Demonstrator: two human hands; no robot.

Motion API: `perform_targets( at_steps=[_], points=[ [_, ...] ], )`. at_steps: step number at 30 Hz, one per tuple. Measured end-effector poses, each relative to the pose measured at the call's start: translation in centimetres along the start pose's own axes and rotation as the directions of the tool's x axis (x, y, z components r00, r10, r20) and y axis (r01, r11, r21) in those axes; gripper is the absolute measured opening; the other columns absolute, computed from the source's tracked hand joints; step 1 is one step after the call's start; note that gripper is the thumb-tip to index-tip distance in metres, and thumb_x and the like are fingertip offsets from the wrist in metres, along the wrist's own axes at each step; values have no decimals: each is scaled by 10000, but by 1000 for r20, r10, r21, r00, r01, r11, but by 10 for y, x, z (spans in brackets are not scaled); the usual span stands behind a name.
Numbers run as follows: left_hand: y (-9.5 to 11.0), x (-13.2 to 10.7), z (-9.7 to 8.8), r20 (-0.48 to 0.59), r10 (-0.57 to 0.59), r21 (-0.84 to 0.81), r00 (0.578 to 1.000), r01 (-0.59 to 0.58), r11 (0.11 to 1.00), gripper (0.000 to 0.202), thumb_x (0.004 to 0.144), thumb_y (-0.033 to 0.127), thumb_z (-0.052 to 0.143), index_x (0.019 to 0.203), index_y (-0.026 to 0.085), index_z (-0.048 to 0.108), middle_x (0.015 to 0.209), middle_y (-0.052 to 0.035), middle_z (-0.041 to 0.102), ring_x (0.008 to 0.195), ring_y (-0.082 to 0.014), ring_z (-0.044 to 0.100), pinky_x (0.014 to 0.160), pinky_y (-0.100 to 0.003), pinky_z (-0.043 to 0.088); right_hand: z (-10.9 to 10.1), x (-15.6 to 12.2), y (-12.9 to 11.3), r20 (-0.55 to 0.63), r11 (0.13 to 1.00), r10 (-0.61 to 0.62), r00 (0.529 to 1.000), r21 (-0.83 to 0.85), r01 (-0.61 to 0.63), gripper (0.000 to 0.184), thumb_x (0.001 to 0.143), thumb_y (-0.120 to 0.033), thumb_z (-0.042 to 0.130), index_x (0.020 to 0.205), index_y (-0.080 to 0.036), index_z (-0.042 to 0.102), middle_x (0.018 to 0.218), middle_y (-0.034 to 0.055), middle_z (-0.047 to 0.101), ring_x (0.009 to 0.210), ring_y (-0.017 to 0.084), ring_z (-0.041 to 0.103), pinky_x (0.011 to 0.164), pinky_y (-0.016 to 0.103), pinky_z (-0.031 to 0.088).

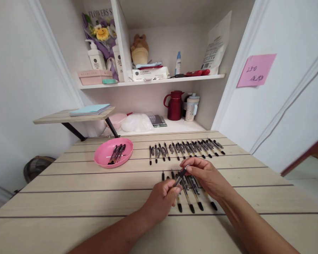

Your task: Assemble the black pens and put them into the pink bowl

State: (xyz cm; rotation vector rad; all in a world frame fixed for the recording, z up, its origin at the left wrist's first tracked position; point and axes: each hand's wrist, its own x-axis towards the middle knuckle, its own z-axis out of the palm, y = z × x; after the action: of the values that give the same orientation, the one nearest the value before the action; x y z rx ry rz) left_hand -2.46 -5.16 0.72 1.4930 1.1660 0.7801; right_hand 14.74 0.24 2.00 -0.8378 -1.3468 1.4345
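Observation:
A pen point(181, 175) with a clear barrel, black grip and silver tip is held tilted between my two hands. My left hand point(163, 197) is closed around the barrel. At the tip end, the fingers of my right hand point(206, 173) pinch the pen. Beneath my hands lies a near row of uncapped pens point(190, 201), with dark caps between them, partly hidden by my fingers. Farther back runs a longer row of similar pens point(176, 151) alternating with caps point(171, 148). A pink plate point(98, 158) to the left holds several pens point(118, 153).
A small raised shelf point(53, 118) with blue paper point(90, 109) stands at the back left. Behind the table, a cabinet shelf point(153, 82) carries bottles and boxes. Below it are a red jug point(175, 106), a pale cup point(192, 108) and a white plastic bag point(137, 123).

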Motion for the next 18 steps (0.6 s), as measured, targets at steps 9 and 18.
perform_targets(
  at_steps=[9,18],
  points=[
    [1,1,-1,6,-4,48,1000,3,999,284,795,389,397,859,165,560,503,49,427,444,-72,341,472,-195,257,-1,0,1,-25,999,11,1000,-36,-12,191,652,-328,674,774,-186,637,761,15,614,677,120,528,658,263,409],
    [1,2,-3,6,-8,88,1000,8,996,324,799,410,379,880,152,558,506,55,421,454,-71,347,481,-196,259,-11,4,-1,-84,999,14,996,32,-11,267,723,-411,593,884,-202,638,861,45,639,740,139,565,699,284,424]
  ],
)
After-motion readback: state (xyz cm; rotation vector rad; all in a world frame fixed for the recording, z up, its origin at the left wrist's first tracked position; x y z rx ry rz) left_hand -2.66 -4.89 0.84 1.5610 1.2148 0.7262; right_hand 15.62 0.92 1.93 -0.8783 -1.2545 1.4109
